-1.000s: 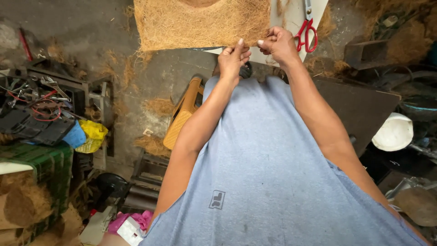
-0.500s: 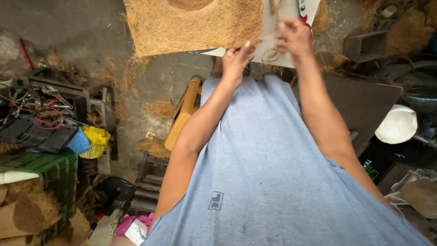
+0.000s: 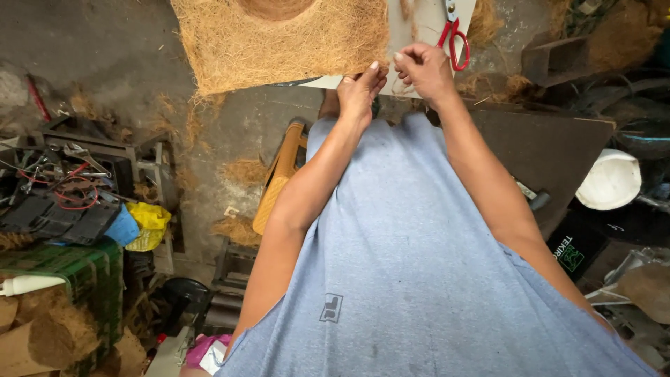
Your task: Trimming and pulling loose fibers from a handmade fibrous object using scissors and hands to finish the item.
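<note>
Coir, i.e. a tan square mat of coarse coconut fibre (image 3: 279, 42), lies flat on the pale board surface (image 3: 419, 28) w/ its near edge overhanging toward the person. Left hand (image 3: 359, 91) sits at the mat's near right corner; fingers (image 3: 373, 70) are pinched closed on the fibre edge. Right hand (image 3: 422, 70) is just beside it, fingers curled closed on what looks like a thin strand or loose fibres; exact item too fine to tell.

Red-handled scissors (image 3: 453, 38) lie on the surface just beyond the right hand, not held.

Procedure notes (judgement):
1. Keep left-hand pinch close to the corner so the edge stays taut & doesn't fray.
2. Work the right hand in short pulls, approx. in line w/ the edge; sideways tugs would likely drag fibres out of the weave.
3. Hold the mat flat; overhang may sag.
4. Scissors are within reach of the right hand for trimming strays.
</note>
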